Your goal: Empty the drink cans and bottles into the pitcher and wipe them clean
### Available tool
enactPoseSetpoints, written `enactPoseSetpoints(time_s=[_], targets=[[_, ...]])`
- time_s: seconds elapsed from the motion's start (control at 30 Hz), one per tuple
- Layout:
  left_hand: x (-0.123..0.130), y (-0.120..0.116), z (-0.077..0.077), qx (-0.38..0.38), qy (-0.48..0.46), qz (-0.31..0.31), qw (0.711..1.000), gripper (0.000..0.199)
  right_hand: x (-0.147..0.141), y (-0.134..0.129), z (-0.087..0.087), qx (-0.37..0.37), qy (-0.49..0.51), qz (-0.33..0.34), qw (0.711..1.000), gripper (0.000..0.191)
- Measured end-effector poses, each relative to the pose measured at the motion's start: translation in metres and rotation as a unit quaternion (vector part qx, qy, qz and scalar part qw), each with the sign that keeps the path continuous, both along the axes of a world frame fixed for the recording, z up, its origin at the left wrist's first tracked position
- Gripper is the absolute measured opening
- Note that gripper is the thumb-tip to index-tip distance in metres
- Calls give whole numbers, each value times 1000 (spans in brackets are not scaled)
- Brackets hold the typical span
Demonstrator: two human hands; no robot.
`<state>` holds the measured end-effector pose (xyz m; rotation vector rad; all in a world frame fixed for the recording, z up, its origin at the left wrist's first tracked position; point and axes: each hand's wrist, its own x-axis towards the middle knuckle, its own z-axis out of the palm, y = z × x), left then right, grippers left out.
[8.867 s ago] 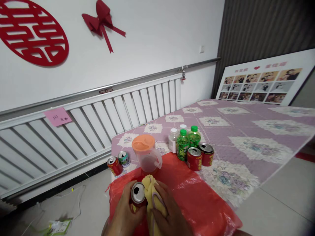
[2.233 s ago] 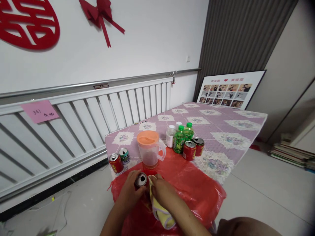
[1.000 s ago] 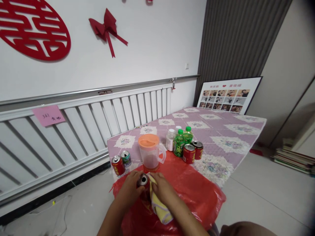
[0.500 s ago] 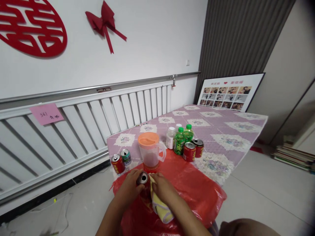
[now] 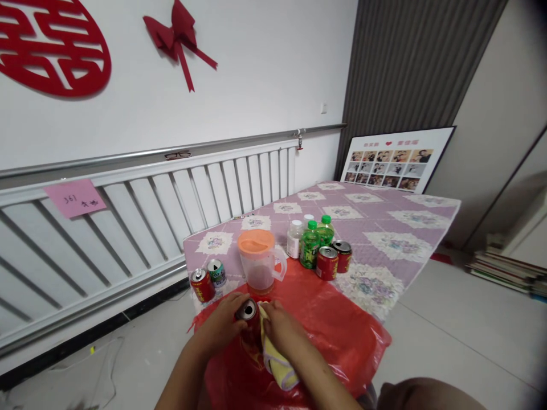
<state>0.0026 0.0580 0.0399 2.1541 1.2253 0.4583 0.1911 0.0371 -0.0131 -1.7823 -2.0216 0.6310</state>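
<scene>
An opened dark red drink can (image 5: 250, 324) stands on the red plastic sheet (image 5: 329, 319) near the table's front. My left hand (image 5: 225, 322) is closed round its left side, close to the rim. Against the can's right side, my right hand (image 5: 280, 327) grips a yellow cloth (image 5: 278, 364) with a pale purple edge; the cloth's lower end hangs toward me. Right behind the can is a clear plastic pitcher (image 5: 259, 267) with an orange lid and a little liquid at its bottom.
On the left stand a red can (image 5: 202, 285) and a green-and-dark can (image 5: 216, 273). Right of the pitcher are two red cans (image 5: 327, 263), green-capped bottles (image 5: 310, 245) and white-capped bottles (image 5: 294, 239). A white radiator (image 5: 171, 216) runs behind the flowered tablecloth (image 5: 376, 216).
The view has shifted slightly. Both hands keep their hold on the can and the cloth, with hardly any movement between them.
</scene>
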Motion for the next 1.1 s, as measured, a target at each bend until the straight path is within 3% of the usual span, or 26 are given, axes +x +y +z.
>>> enactPoseSetpoints(time_s=[0.2, 0.43, 0.67, 0.77, 0.93, 1.1], targets=[[0, -5, 0, 21, 45, 0, 999, 68, -7, 0, 2, -19, -58, -17, 998, 37], [21, -16, -19, 51, 54, 102, 992, 48, -10, -2, -1, -11, -73, -24, 997, 36], [16, -17, -29, 55, 43, 160, 985, 53, -9, -4, -5, -2, -42, -26, 999, 39], [11, -14, -29, 50, 7, 161, 986, 59, -5, -6, -6, 16, -1, -14, 1000, 42], [7, -12, -28, 32, -25, 130, 991, 52, -1, -4, 0, 60, 86, 6, 994, 52], [3, -12, -21, 21, -53, 88, 995, 58, -2, 7, 3, 67, 113, 16, 991, 50]])
